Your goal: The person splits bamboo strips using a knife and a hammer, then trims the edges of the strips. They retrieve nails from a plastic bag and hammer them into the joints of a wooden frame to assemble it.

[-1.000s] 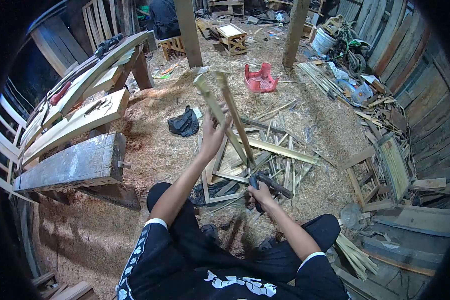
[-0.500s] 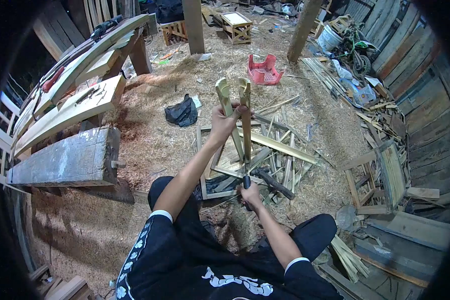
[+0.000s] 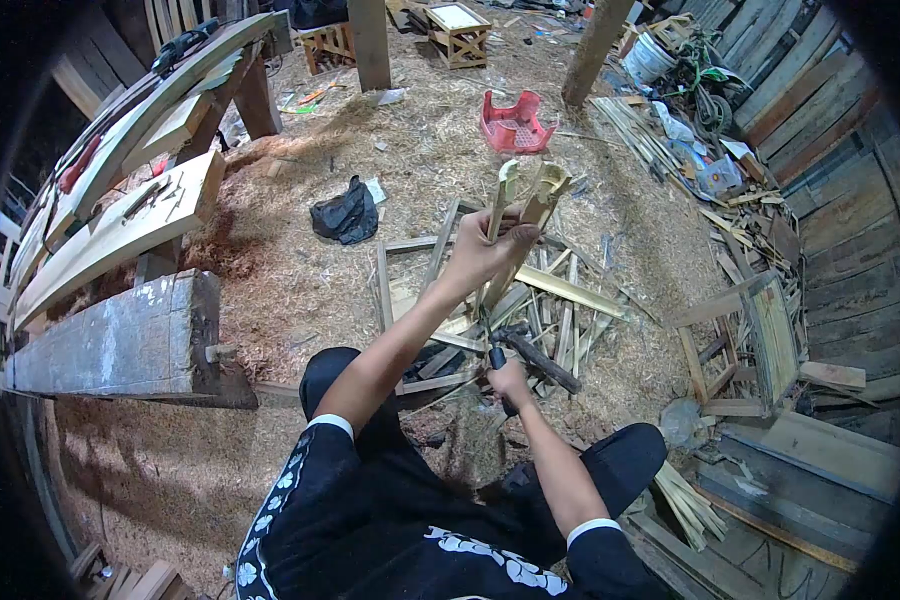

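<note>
Split bamboo (image 3: 544, 196) — long axis pointing away, rightward

Left hand (image 3: 485, 250) hiding part of the bamboo (image 3: 548, 190) below the red stool (image 3: 518, 136), right hand (image 3: 510, 382) covering mid-handle (image 3: 497, 357), post (image 3: 597, 50) right of the stool running off-frame.

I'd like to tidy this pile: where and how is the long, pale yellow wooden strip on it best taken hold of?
Probably near its right end, pinched across its edges from above: the strip is long and narrow and lies over thin wooden scraps, while its other end is close to the left hand, which grips upright pale split pieces.
</note>
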Demonstrator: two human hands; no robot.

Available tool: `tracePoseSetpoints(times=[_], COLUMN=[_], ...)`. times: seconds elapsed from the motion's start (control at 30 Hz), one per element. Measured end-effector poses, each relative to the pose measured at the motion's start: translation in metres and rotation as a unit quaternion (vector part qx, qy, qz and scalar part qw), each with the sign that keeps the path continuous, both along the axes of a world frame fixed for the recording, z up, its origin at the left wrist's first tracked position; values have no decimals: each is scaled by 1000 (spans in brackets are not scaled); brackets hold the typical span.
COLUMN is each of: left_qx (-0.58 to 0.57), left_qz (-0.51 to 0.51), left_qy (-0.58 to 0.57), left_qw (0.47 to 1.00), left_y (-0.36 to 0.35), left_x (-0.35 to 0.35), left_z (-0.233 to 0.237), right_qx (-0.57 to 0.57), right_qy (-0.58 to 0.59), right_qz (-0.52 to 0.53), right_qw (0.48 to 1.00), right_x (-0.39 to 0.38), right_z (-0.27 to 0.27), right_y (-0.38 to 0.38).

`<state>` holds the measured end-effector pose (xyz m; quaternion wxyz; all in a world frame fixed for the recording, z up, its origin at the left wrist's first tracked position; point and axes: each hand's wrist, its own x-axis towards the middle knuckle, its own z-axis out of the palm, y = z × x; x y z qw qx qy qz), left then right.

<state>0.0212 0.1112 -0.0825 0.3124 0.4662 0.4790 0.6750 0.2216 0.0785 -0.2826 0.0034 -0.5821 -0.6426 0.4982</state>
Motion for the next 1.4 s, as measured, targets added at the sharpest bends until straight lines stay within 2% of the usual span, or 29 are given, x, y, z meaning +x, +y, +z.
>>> tracePoseSetpoints(times=[0.03, 0.1, 0.13, 0.2, 0.3, 0.37, 0.43, 0.47, 0.5, 0.53, 0.57, 0.63, 0.67, 0.7, 0.8, 0.9, 1.03, 1.13, 1.23, 1.37, 1.4], left_qx=[1, 7, 6, -66, -18, -33, -14, -36, 1, 7, 0, -96, -77, -59, -27, -29, 21, 30, 4, 72, 35], left_qz=[-2, 16, 13, 26, 5, 6, -34, -41, -1, 18, 24, -9, 17, 46, 87, 103, 140, 164, 183, 172, 170], left_qy=[-2, -16, -16, 35, 21, 36, 89, 119, 146, 116, 83, 43, 20, -1, -13, -38, -15, -17, -1, -20, -12], left_qw=[1000, 1000, 1000, 997, 1000, 999, 995, 991, 989, 993, 996, 994, 997, 997, 996, 993, 990, 986, 983, 982, 985], left_y=[1, 2, -1, -8, 9, 10, 18, 20, 24, 28, 21, 12, 14, 14, 1, -15, -35, -35, -37, -29, -33], left_x=[3, 9, 13, 23, 27, 32, 48, 59, 65, 61, 61, 35, 22, 8, -18, -28, -28, -34, -37, -30, -28], left_z=[3, 9, 18, 35, 14, 10, 6, 4, -4, 4, 6, 26, 15, 1, -15, -18, 0, -12, -15, -15, -10], right_qx=[1, 124, 82, 83, 85, 207, 184, 183, 189, 192, 121, 97, 104, 89, 140, 173, 199, 265, 258, 226, 233], right_qy=[-2, -88, -102, -81, -72, -179, -235, -191, -155, -137, -145, -157, -159, -143, -49, -74, -14, -12, 22, 33, 35], right_qz=[-2, 48, 26, 4, 6, 71, 216, 181, 154, 103, 87, 72, 54, 57, 48, 35, 36, 55, 43, 8, 5], right_qw=[1000, 987, 991, 993, 994, 959, 930, 947, 957, 966, 978, 980, 980, 984, 988, 982, 979, 963, 965, 974, 972], right_x=[2, -1, -5, -6, -3, -1, 10, 9, 13, 6, 7, 8, 9, 11, 29, 35, 47, 50, 59, 74, 75], right_z=[-1, 4, 26, 16, 1, -5, 0, -3, -3, 14, 12, 11, 2, 7, 12, 40, 80, 97, 110, 133, 144], right_y=[0, -4, -9, -14, -17, -22, -12, -26, -33, -41, -43, -47, -47, -45, -47, -55, -62, -62, -69, -80, -80])
